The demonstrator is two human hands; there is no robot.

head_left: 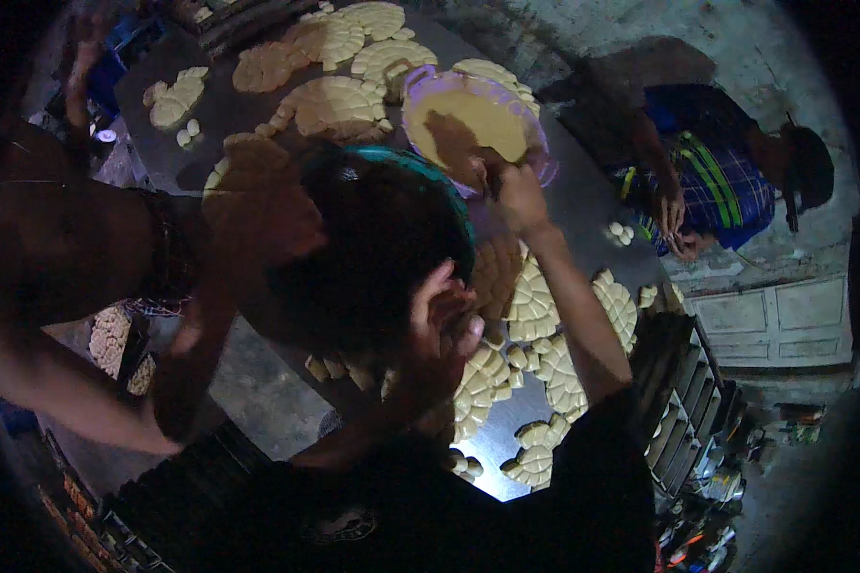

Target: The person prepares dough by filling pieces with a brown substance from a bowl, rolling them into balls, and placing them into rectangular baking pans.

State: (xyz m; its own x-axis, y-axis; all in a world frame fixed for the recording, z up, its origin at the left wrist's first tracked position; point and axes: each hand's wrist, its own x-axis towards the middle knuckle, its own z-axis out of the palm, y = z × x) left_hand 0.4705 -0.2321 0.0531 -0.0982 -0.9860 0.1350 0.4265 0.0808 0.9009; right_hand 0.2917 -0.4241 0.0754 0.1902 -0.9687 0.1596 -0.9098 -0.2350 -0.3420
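My right hand reaches over a purple basin of yellow paste. Its fingers are pinched together near the paste, and whatever they hold is hidden. My left hand is in shade close to a dark-haired head, its fingers half curled and apart, with nothing visible in them. Cut pale dough pieces lie in round clusters on the metal table, below and between my arms. A green-rimmed basin shows partly behind the head.
A bare-armed person leans in from the left across the table. Another person in a blue checked garment is at the right, hands together. More dough clusters cover the far side. A dark rack stands at the right.
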